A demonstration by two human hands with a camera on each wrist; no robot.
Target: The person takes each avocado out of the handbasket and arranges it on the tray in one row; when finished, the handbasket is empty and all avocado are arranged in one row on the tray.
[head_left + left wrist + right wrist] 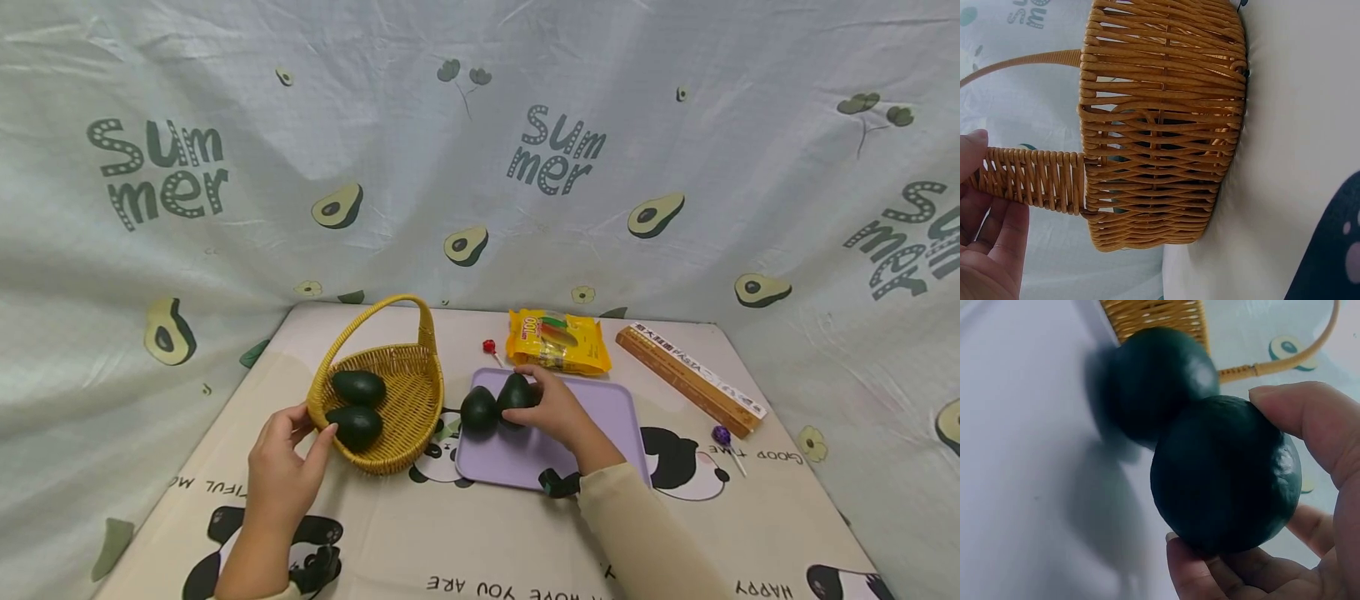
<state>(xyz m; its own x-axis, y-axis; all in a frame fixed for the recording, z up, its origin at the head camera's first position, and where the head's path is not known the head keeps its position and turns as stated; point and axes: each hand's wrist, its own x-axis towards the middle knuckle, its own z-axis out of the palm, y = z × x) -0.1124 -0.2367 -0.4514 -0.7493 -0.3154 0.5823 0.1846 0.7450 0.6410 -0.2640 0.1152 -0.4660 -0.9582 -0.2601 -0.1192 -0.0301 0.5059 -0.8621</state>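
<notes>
My left hand (288,462) pinches the base of the handle on a yellow wicker basket (408,408), thumb on one side and fingers on the other; the left wrist view shows the woven handle (1035,178) between them. Inside the basket lie two dark green avocados, one (358,388) behind the other (356,427). Over the purple tray (600,417), my right hand (551,408) grips an avocado (1225,475) between thumb and fingers. Another avocado (478,411) sits at the tray's left side, just left of the gripped one, and the two overlap in the right wrist view.
Behind the tray lie a yellow snack bag (558,343) and a red lollipop (490,347). To the right are a long brown box (686,379) and a purple lollipop (722,435). A printed fabric curtain (405,167) surrounds the table's back and sides.
</notes>
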